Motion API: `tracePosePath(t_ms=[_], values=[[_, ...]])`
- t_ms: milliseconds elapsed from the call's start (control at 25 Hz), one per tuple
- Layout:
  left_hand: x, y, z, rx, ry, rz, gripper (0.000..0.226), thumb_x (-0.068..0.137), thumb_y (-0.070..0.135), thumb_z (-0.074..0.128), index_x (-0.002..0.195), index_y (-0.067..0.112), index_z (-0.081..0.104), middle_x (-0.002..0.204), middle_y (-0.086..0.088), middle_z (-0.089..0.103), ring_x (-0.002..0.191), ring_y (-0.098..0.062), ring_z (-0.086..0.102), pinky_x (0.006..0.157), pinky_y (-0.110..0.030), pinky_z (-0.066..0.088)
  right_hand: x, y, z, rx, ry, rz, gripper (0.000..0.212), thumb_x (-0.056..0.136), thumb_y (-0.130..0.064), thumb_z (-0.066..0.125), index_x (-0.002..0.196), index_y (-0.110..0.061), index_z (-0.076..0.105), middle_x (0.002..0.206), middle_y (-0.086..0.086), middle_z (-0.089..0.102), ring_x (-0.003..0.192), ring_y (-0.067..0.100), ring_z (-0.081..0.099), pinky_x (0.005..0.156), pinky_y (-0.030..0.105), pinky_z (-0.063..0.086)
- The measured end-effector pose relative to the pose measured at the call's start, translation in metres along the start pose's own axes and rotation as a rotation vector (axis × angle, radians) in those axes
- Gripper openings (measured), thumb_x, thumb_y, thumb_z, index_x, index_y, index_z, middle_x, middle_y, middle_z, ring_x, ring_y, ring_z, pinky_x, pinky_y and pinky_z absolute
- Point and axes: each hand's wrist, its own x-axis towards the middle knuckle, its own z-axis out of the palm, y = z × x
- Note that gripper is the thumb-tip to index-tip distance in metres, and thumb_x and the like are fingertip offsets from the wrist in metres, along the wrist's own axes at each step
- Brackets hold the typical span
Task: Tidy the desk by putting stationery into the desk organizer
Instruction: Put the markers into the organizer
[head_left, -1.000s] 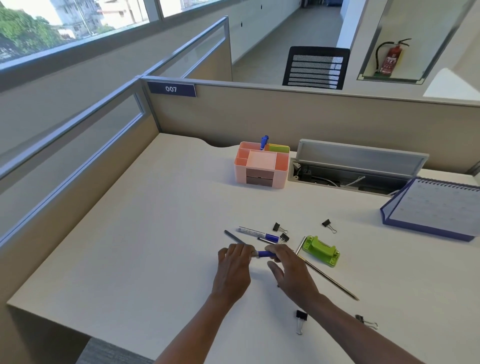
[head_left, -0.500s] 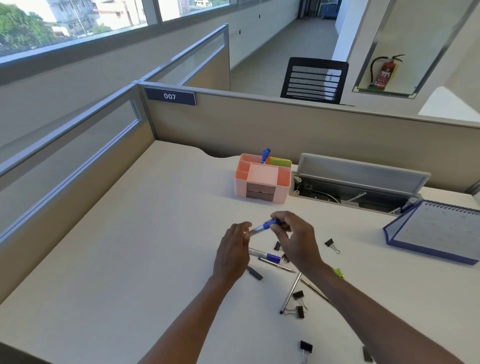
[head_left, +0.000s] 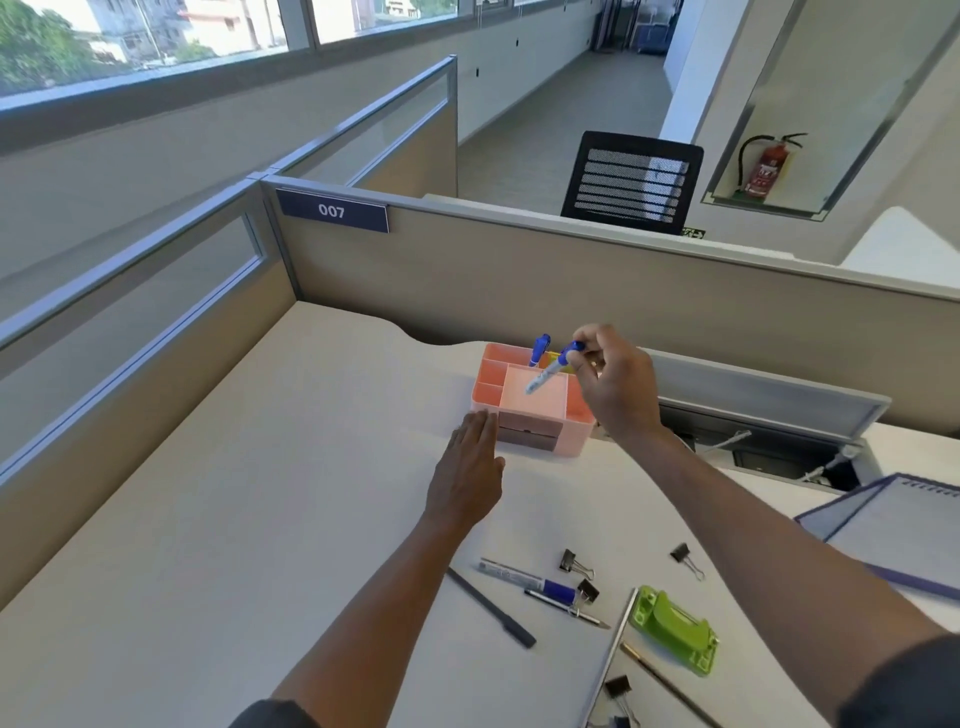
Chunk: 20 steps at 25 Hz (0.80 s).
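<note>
A pink desk organizer (head_left: 519, 415) stands at the back of the desk with one blue pen (head_left: 539, 349) upright in a rear slot. My right hand (head_left: 615, 387) hovers over it, pinching a blue-capped marker (head_left: 551, 370) that tilts tip-down above the pale middle compartment. My left hand (head_left: 467, 473) lies flat with its fingers apart, its fingertips at the organizer's front left corner. Nearer to me lie another blue-capped marker (head_left: 524, 576), a thin pen (head_left: 566, 608), a dark grey stick (head_left: 491, 608), a metal ruler (head_left: 613, 654), a green hole punch (head_left: 672, 629) and several black binder clips (head_left: 575, 562).
An open cable tray (head_left: 769, 415) runs behind the organizer to the right. A desk calendar (head_left: 893, 525) with a purple border stands at the right edge. Beige partition walls (head_left: 519, 280) close the desk at the back and left. A pencil (head_left: 670, 686) lies near the bottom edge.
My right hand has carried the marker from above the scattered items up over the organizer. My left hand let go of the marker and moved to the organizer's front corner.
</note>
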Motion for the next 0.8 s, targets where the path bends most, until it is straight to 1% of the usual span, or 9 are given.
tracePosePath(t_ms=[80,160,240,320,400,480,640,800], values=[[0.016,-0.001,0.008,0.005,0.009,0.017,0.066,0.101,0.023,0.047,0.154,0.014,0.01,0.162,-0.003,0.009,0.149,-0.021,0.005,0.116,-0.033,0.007,0.026,0.004,0.008,-0.042,-0.013,-0.006,0.012,0.091,-0.02,0.067,0.101,-0.019,0.06,0.09,-0.003,0.071,0.077,0.014,0.066,0.064,0.035,0.055],[0.031,0.0,0.015,0.018,0.016,0.038,0.066,0.1,0.022,0.047,0.154,0.013,0.01,0.162,-0.005,0.01,0.149,-0.023,0.005,0.115,-0.034,0.001,0.052,0.01,0.019,-0.076,-0.021,-0.014,0.011,0.091,-0.021,0.066,0.1,-0.02,0.06,0.09,-0.003,0.07,0.079,0.016,0.065,0.066,0.034,0.054],[0.042,0.002,0.022,0.023,0.025,0.058,0.067,0.099,0.02,0.049,0.154,0.013,0.012,0.162,-0.006,0.012,0.149,-0.025,0.006,0.113,-0.034,-0.003,0.074,0.012,0.031,-0.117,-0.027,-0.022,0.01,0.089,-0.02,0.065,0.098,-0.018,0.061,0.088,-0.002,0.071,0.078,0.02,0.064,0.069,0.036,0.052],[0.047,0.001,0.029,0.021,0.037,0.056,0.068,0.098,0.021,0.052,0.154,0.013,0.014,0.162,-0.006,0.013,0.149,-0.025,0.007,0.113,-0.036,-0.002,0.09,0.018,0.048,-0.18,-0.044,-0.041,0.009,0.088,-0.02,0.065,0.096,-0.018,0.061,0.085,-0.002,0.071,0.077,0.023,0.064,0.074,0.041,0.051],[0.047,0.0,0.035,0.027,0.048,0.056,0.068,0.098,0.022,0.053,0.154,0.012,0.016,0.161,-0.007,0.014,0.149,-0.026,0.009,0.114,-0.037,0.001,0.095,0.027,0.065,-0.239,-0.075,-0.035,0.007,0.089,-0.02,0.064,0.095,-0.019,0.06,0.084,-0.002,0.07,0.076,0.023,0.063,0.077,0.037,0.046],[0.048,-0.002,0.04,0.032,0.058,0.067,0.068,0.097,0.021,0.054,0.153,0.011,0.017,0.161,-0.008,0.015,0.148,-0.027,0.01,0.115,-0.037,0.001,0.096,0.036,0.08,-0.28,-0.096,-0.019,0.006,0.088,-0.02,0.064,0.093,-0.019,0.061,0.081,-0.002,0.07,0.075,0.024,0.063,0.076,0.036,0.042],[0.053,-0.003,0.047,0.026,0.093,0.054,0.067,0.095,0.02,0.056,0.151,0.008,0.022,0.159,-0.01,0.021,0.148,-0.027,0.013,0.114,-0.037,0.001,0.096,0.045,0.107,-0.337,-0.166,0.004,0.007,0.085,-0.019,0.064,0.091,-0.017,0.062,0.078,0.003,0.07,0.075,0.029,0.063,0.073,0.036,0.039],[0.052,-0.002,0.054,0.017,0.104,0.045,0.069,0.088,0.011,0.062,0.149,0.005,0.029,0.157,-0.013,0.026,0.146,-0.029,0.019,0.115,-0.039,0.006,0.097,0.052,0.124,-0.4,-0.227,0.004,0.003,0.085,-0.019,0.061,0.086,-0.016,0.06,0.074,0.005,0.068,0.075,0.03,0.061,0.075,0.037,0.038]])
